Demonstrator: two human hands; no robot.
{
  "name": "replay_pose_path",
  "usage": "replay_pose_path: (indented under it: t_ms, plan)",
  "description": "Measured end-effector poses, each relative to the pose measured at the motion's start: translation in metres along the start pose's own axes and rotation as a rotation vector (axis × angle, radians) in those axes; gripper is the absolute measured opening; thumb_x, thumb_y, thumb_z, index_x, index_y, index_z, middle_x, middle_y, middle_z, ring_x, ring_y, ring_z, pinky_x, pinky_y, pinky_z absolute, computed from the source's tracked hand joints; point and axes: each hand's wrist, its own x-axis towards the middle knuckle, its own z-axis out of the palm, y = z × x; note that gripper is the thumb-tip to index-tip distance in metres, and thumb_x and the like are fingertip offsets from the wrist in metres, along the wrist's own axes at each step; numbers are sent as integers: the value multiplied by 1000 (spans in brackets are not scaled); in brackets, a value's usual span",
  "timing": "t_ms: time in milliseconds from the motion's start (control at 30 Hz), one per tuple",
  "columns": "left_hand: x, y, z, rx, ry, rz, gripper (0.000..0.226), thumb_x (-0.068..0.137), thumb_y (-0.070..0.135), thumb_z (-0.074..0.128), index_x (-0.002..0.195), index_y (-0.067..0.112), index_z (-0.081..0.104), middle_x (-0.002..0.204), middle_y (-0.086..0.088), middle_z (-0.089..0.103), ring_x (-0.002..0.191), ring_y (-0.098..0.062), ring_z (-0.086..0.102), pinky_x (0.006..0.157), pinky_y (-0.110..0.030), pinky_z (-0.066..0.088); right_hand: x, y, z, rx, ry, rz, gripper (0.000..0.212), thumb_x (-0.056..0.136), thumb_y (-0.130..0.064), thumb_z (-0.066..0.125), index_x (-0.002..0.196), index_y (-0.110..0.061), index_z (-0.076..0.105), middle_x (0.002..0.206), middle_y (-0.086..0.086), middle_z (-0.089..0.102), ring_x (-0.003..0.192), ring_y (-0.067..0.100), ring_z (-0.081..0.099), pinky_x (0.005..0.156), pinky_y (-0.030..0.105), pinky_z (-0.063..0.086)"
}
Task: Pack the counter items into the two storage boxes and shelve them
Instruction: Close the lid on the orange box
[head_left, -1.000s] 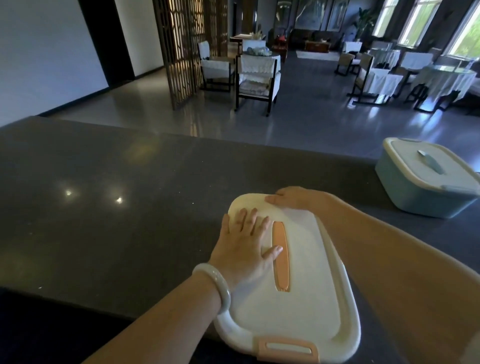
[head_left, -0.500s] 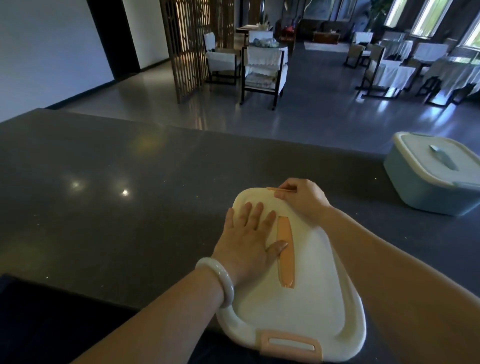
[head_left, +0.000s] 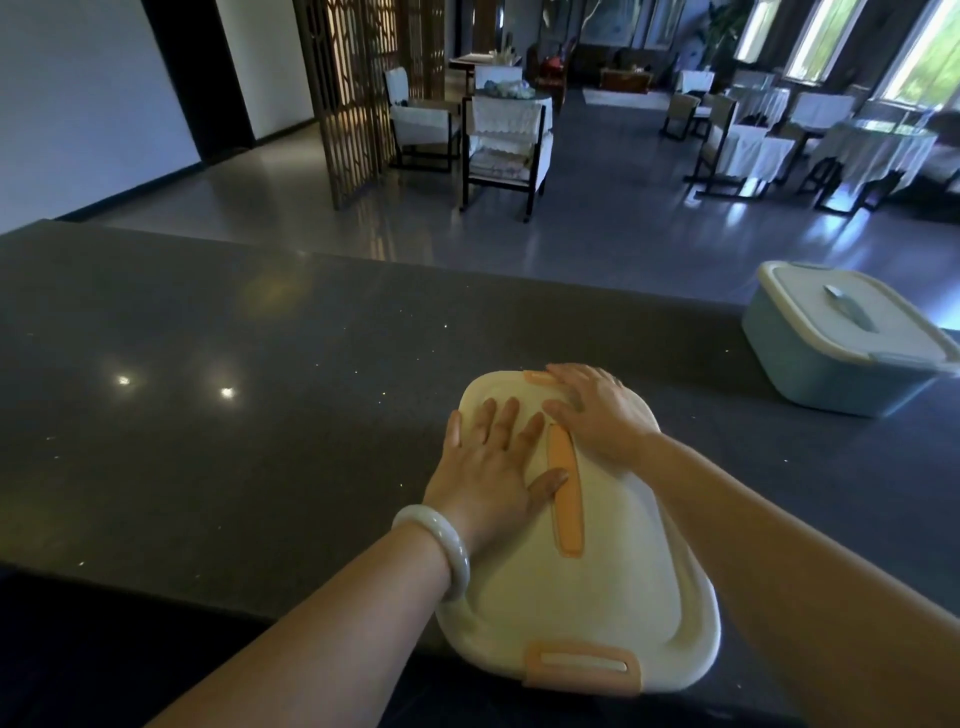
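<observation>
Left hand (head_left: 488, 467): laid flat on the cream lid (head_left: 623, 582), fingers spread and straight, nothing gripped; the orange handle (head_left: 566, 499) is touched by the thumb tip.
Right hand (head_left: 597, 415): pressed palm-down on the lid's far right part, fingers extended (only slightly bent), nothing clasped; the far latch (head_left: 540, 376) is touched by the fingertips.
Bracelet (head_left: 441, 545): a pale bangle is worn on the left wrist.
Cream box (head_left: 691, 670): placed at lower centre of the frame, closed by the lid; its body is almost wholly hidden under the lid.
Near latch (head_left: 582, 665): an orange tab is seen at the lid's lower edge, lying flat.
Blue box (head_left: 831, 374): set at the right edge of the frame, lidded, well apart from the cream box.
Counter (head_left: 208, 415): a dark speckled top, by which both boxes are borne.
Background: white-covered chairs (head_left: 504, 140) and tables are seen across the upper frame.
</observation>
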Motion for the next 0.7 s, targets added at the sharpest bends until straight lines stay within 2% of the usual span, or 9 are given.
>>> replay_pose_path:
  t_ms: [100, 167, 267, 367, 500, 600, 633, 700]
  plan:
    - [2, -2, -1, -47, 34, 9, 75, 91, 71, 12, 155, 32, 4, 163, 0, -5, 149, -20, -11, 118, -51, -6, -26, 3, 2, -63, 29, 21, 58, 97, -52, 43, 148, -27, 35, 157, -8, 27, 145, 12, 21, 120, 31, 11]
    - [-5, -5, -3, -90, 62, 21, 75, 92, 70, 18, 155, 29, 9, 163, -1, -7, 149, -19, -12, 119, -50, -6, -42, 4, 0, -81, -28, 49, 58, 100, -50, 35, 152, -25, 28, 161, -8, 17, 148, 11, 11, 121, 31, 4]
    - [-35, -5, 5, -152, 54, -69, 74, 93, 69, 20, 154, 31, 4, 161, 3, -18, 147, -21, -18, 119, -52, -6, -55, 0, -3, -100, -123, 73, 58, 102, -50, 20, 155, -28, 13, 162, -10, -1, 149, 7, -4, 121, 32, -4]
    - [-55, -4, 11, -177, 11, -112, 72, 92, 70, 14, 154, 36, -2, 160, 8, -21, 148, -24, -14, 119, -54, -1, -61, -4, -1, -110, -125, 126, 57, 102, -51, 13, 155, -31, 6, 162, -12, -6, 148, 5, -8, 121, 33, -7]
    - [-35, -25, 3, -165, -4, 2, 67, 93, 68, 16, 153, 40, 2, 160, 9, -18, 149, -26, -7, 117, -57, 6, -82, -13, 2, -66, -45, 313, 57, 102, -50, 11, 155, -30, 4, 162, -8, -7, 148, 8, -8, 121, 34, -7]
    - [-8, -49, -9, -64, -34, -26, 70, 92, 70, 20, 152, 41, -2, 160, 4, -20, 148, -30, -8, 115, -62, 1, -107, -33, 3, -97, -36, 501, 62, 101, -52, 9, 156, -25, 2, 163, 1, -7, 150, 19, -4, 122, 40, -2]
    - [2, -58, -16, 1, -29, -68, 74, 91, 72, 20, 152, 40, -4, 160, 2, -21, 148, -33, -9, 114, -64, -1, -115, -41, 1, -175, -46, 536, 63, 101, -52, 10, 156, -22, 5, 163, 5, -1, 149, 24, 3, 121, 42, 3]
    - [14, -71, -30, 146, -11, -152, 79, 90, 73, 19, 153, 35, -9, 160, -1, -23, 147, -38, -10, 112, -66, -3, -134, -55, -4, -369, -24, 535, 63, 99, -55, 14, 151, -21, 24, 155, 9, 26, 141, 27, 25, 114, 42, 15]
